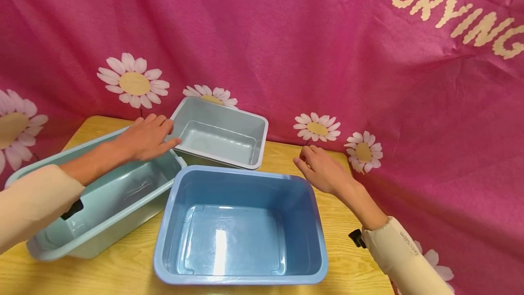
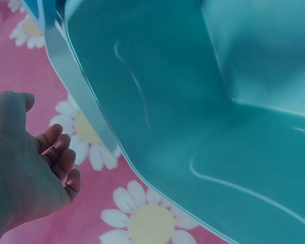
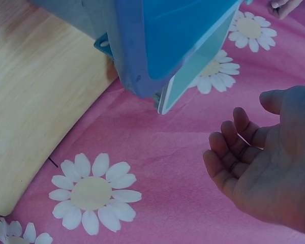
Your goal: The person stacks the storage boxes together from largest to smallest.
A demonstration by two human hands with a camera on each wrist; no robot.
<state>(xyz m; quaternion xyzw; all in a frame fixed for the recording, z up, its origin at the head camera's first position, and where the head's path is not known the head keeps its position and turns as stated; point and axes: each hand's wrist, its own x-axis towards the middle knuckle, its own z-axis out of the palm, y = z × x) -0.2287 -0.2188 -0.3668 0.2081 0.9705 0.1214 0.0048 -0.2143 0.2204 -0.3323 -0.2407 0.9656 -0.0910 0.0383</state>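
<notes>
Three plastic bins stand on a wooden table in the head view. A blue bin sits nearest, in the middle. To its left lies a longer pale green bin, set at an angle. Behind both is a smaller grey bin. My left hand hovers over the far end of the green bin, thumb toward the grey one, holding nothing. Beyond the blue bin's far right corner my right hand hangs with loosely bent fingers and nothing in them. Both palms look bare in the wrist views.
A pink cloth with daisies and the word CRYING hangs behind the table and along its right side. Wooden tabletop shows right of the blue bin. Each sleeve has a small black piece at the wrist.
</notes>
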